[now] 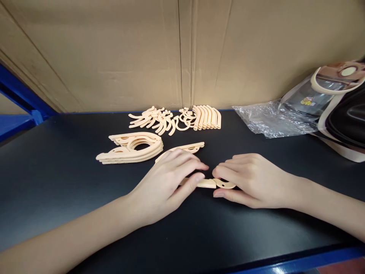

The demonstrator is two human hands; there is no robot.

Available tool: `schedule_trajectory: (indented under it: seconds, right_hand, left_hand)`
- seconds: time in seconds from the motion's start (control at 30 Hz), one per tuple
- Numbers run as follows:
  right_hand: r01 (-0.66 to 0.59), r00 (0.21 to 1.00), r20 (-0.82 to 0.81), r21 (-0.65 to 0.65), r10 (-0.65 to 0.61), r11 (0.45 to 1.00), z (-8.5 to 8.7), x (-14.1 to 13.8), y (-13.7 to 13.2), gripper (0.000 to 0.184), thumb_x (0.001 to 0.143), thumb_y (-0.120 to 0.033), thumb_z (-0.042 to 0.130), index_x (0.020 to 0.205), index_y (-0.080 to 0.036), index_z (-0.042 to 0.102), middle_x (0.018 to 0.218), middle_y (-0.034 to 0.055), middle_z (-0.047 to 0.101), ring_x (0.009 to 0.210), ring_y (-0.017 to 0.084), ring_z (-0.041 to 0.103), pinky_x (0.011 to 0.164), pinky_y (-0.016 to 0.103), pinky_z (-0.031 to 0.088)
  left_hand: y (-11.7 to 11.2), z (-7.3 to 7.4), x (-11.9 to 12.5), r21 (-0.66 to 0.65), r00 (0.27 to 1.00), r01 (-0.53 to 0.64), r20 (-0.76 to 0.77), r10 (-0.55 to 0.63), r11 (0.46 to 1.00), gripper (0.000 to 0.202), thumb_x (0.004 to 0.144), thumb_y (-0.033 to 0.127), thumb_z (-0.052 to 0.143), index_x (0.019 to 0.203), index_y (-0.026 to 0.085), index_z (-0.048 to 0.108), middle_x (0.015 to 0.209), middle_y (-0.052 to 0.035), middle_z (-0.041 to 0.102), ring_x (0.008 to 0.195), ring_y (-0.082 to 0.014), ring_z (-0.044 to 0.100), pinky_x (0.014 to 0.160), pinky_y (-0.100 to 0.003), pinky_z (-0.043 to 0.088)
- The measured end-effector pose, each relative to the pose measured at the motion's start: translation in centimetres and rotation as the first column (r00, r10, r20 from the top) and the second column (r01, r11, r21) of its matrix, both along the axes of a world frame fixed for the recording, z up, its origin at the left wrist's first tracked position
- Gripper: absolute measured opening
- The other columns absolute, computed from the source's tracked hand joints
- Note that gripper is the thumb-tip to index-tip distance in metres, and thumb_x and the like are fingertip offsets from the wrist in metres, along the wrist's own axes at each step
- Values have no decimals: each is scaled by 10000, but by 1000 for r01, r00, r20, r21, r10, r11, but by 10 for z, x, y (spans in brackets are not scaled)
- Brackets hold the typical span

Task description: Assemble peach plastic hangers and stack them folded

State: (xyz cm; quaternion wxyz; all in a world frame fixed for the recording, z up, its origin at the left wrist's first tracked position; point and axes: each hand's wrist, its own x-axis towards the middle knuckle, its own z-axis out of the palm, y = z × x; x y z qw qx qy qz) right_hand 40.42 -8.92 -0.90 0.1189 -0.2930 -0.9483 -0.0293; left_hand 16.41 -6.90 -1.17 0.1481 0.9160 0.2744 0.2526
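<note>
Just above the table, my left hand (171,177) is closed on a cream plastic hanger arm (207,183), its thumb and fingers around the far part of it. My right hand (253,180) grips a curved cream hanger piece (225,185) with a small dark hole, between thumb and fingers. The ends of the two pieces meet between my hands; whether they are locked together I cannot tell. Behind my left fingers lies another cream hanger (194,147), partly covered by the hand. To its left is a stack of folded plastic hangers (148,153).
Loose hanger arms (162,123) lie heaped at the back of the black table (71,171), beside curved hooks (185,121) and a neat row of arms (207,117). A clear plastic bag (268,120), a bottle (310,99) and a black bag (348,118) stand right. Cardboard (128,53) rises behind.
</note>
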Motion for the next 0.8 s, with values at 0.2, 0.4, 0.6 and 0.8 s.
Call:
schedule_trajectory:
  seconds: [0.2,0.4,0.6,0.8]
  right_hand:
    - [-42,999,-13,-72,42,997,4,-2,1,98,897,-189,492,837,-174,568,760,-1,562,676,141,448,676,297,351]
    - [-91,995,-48,-48,88,995,9,-3,2,151,916,-114,472,917,-170,612,1136,88,610,1051,210,528,973,384,391]
    - [16,998,-53,32,-14,999,4,-1,3,229,898,-32,476,925,-196,635,1206,86,597,1094,225,533,902,378,456]
    - [84,996,-32,50,-83,995,1,1,6,318,821,61,481,952,-192,621,1275,95,572,1120,241,551,893,386,486]
  left_hand:
    - [6,-6,0,-140,963,-260,42,268,955,255,930,247,521,1164,253,622,1227,-33,609,1135,-223,530,674,-280,540]
    - [5,-5,1,-212,969,-235,29,246,949,275,923,283,512,1170,235,625,1283,-52,583,1182,-218,537,703,-266,586]
    - [4,-3,1,-261,975,-210,19,223,942,288,883,233,518,1147,226,633,1282,-63,577,1162,-224,559,669,-261,587]
    - [5,-3,0,-273,977,-202,17,214,941,383,776,104,503,1124,211,623,1300,-65,566,1143,-229,580,726,-297,590]
